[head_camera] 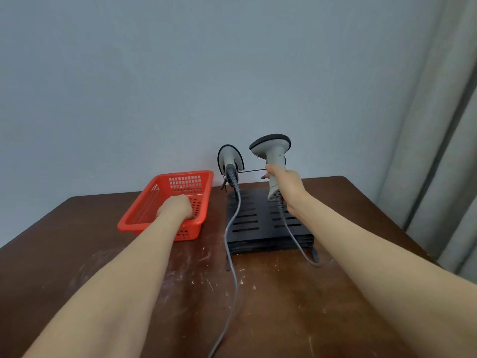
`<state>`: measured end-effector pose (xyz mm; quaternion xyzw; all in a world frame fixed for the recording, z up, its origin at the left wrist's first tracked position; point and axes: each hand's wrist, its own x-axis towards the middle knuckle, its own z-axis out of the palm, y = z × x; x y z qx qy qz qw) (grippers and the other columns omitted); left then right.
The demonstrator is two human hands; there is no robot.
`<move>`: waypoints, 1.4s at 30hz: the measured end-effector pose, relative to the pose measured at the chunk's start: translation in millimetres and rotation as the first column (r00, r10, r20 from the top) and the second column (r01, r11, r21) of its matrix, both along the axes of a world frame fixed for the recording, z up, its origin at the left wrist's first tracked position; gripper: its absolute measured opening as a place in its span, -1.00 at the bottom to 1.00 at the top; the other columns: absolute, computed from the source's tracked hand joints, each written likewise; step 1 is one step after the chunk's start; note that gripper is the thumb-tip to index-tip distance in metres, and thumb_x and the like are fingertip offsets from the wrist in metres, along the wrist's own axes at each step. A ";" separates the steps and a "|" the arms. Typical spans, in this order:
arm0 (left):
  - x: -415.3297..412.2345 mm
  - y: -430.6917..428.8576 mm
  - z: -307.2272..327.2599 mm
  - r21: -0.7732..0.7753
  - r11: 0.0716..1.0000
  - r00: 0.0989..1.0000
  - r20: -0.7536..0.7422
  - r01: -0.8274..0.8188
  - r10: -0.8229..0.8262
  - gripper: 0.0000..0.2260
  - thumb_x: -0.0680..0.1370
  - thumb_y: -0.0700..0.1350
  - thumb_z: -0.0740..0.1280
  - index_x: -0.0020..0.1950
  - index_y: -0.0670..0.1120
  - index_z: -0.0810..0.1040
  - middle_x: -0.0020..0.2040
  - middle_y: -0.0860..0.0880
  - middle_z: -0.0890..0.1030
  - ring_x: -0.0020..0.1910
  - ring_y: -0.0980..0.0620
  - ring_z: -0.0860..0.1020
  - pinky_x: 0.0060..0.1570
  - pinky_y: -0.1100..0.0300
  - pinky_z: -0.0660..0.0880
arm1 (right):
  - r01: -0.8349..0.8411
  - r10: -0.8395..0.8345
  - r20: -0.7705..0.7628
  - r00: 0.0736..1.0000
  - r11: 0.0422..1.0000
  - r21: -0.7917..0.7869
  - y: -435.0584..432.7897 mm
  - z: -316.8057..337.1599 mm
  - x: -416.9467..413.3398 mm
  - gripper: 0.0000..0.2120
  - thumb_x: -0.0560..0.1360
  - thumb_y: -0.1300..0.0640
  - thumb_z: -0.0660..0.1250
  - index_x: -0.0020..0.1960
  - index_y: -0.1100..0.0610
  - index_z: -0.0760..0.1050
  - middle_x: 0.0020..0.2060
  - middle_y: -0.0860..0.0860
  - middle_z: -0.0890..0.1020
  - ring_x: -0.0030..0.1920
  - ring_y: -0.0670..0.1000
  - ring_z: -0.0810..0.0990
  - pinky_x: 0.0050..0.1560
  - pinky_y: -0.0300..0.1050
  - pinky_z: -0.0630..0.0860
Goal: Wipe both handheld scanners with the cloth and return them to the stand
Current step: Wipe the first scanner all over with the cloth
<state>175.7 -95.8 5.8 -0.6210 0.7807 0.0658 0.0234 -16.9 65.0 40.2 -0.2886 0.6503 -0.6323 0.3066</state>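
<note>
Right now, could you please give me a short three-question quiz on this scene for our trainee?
1. True or false: the right hand grips a grey handheld scanner by its handle.
2. The left hand is: A) inside the red basket; B) flat on the table; C) holding a cable.
3. How many scanners does no hand touch?
Key: 1 true; 2 A; 3 one, the second scanner at the back of the black stand.

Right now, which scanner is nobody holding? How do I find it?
Find the brown table against the wall, then the black stand right of the red basket. The free scanner perches at the stand's far left corner; unlike the other scanner, gripped by the right hand, no hand holds it.
</note>
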 end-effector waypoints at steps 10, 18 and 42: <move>-1.3 -7.2 -3.0 -0.012 1.000 0.998 0.051 0.027 -0.027 -0.62 0.53 -0.02 0.35 0.29 -0.17 0.48 0.25 -0.17 0.52 0.22 -0.16 0.50 0.10 0.02 0.45 | -0.008 0.008 0.004 1.000 1.000 0.001 0.1 -5.8 -3.8 -0.67 0.45 -0.02 0.29 0.00 0.25 0.57 -0.32 0.08 0.48 -0.32 0.05 0.45 -0.17 -0.07 0.38; -2.6 2.1 4.4 -0.209 0.978 1.000 0.001 -0.009 0.010 -0.65 0.55 0.09 0.28 0.19 -0.12 0.53 0.17 -0.13 0.57 0.17 -0.15 0.53 -0.05 0.05 0.43 | -0.025 0.025 0.030 0.999 0.999 -0.022 9.2 -1.9 -4.5 -0.73 0.45 0.00 0.30 -0.07 0.22 0.54 -0.32 0.05 0.46 -0.33 0.03 0.44 -0.18 -0.04 0.39; -91.4 152.8 103.9 -0.676 0.723 0.261 -0.680 0.139 -0.686 -0.84 0.44 -0.21 0.38 0.02 -0.08 0.58 -0.06 -0.01 0.61 -0.10 0.07 0.54 -0.10 0.26 0.44 | -0.096 0.098 0.006 0.995 0.983 -0.155 82.0 11.5 -9.2 -0.38 0.62 -0.19 -0.12 -0.22 0.19 0.53 -0.50 0.03 0.57 -0.53 -0.05 0.51 -0.34 -0.16 0.46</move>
